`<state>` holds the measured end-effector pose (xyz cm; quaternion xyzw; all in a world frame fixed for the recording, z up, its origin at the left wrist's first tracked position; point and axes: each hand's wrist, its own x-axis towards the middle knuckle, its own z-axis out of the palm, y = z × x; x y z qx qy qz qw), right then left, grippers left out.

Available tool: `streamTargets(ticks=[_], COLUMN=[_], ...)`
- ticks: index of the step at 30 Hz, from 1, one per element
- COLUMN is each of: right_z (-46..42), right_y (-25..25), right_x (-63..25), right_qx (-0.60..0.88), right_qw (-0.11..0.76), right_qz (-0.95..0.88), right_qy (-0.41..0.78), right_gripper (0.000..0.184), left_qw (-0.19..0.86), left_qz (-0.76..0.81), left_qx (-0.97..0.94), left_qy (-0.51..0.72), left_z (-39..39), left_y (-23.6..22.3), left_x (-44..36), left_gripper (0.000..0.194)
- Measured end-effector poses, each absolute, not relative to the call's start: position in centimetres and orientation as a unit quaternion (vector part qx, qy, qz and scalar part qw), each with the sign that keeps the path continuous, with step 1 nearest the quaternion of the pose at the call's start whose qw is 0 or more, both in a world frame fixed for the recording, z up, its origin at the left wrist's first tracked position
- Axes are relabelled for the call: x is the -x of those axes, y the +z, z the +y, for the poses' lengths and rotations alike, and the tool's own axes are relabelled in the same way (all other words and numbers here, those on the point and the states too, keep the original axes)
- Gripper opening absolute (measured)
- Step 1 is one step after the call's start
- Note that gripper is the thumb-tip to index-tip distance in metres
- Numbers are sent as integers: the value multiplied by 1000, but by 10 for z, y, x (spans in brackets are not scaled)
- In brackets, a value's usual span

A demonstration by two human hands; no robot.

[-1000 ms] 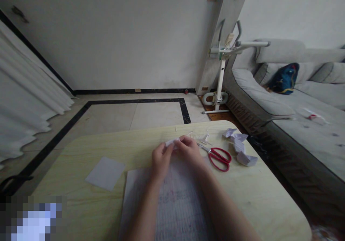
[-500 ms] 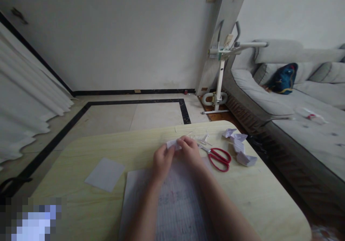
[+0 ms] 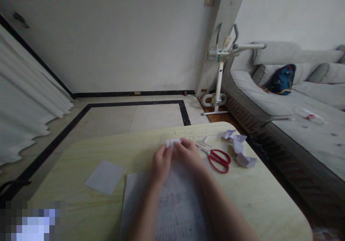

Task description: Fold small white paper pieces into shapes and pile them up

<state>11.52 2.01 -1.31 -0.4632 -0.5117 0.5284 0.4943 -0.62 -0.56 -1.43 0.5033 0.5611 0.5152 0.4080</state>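
Near the far edge of the table, my left hand [image 3: 161,162] and my right hand [image 3: 188,154] pinch a small piece of white paper [image 3: 172,141] between them. The fingers of both hands are closed on it, and its lower part is hidden behind them. Beneath my forearms lies a lined sheet [image 3: 172,208] covered in writing. Red-handled scissors [image 3: 219,160] rest just right of my right hand, handles toward the right. Thin white paper scraps [image 3: 203,139] are scattered beyond the scissors. A separate square of white paper [image 3: 105,177] lies flat to the left.
Several crumpled or folded papers [image 3: 239,148] sit at the table's right side. The light wooden table [image 3: 269,205] has rounded corners. Beyond it stand a white exercise machine [image 3: 219,75] and a grey sofa [image 3: 318,126] with a blue bag [image 3: 283,79]. A white curtain [image 3: 24,104] hangs at left.
My right fingers have shifted slightly along the small paper, and my right thumb now lies lower across it. The view has tilted a little; the other things stay put.
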Motion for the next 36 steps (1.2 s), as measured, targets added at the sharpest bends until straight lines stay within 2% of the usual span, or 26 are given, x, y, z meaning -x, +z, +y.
streamTargets(ticks=[8, 12, 24, 29, 32, 36], right_z=[19, 18, 18, 18, 19, 20], right_y=[-9, -7, -8, -11, -13, -15], right_x=[-112, -111, -114, -115, -115, -116], right_qx=[470, 458, 453, 448, 450, 448], right_qw=[516, 498, 472, 500, 518, 529], right_qz=[-533, -535, -550, -523, -520, -516], right_qy=[478, 506, 520, 525, 508, 504], right_gripper=[22, 18, 20, 22, 24, 23], left_qw=[428, 412, 398, 390, 318, 113], left_qz=[543, 554, 551, 546, 549, 507], left_qx=[-483, -483, -493, -514, -529, -634], left_qy=[537, 539, 543, 534, 563, 572], left_z=[-7, -4, -3, -2, -2, -2], left_y=[-9, -11, -11, -18, -24, -25], left_x=[7, 7, 7, 6, 5, 3], left_gripper=[24, 27, 28, 26, 17, 19])
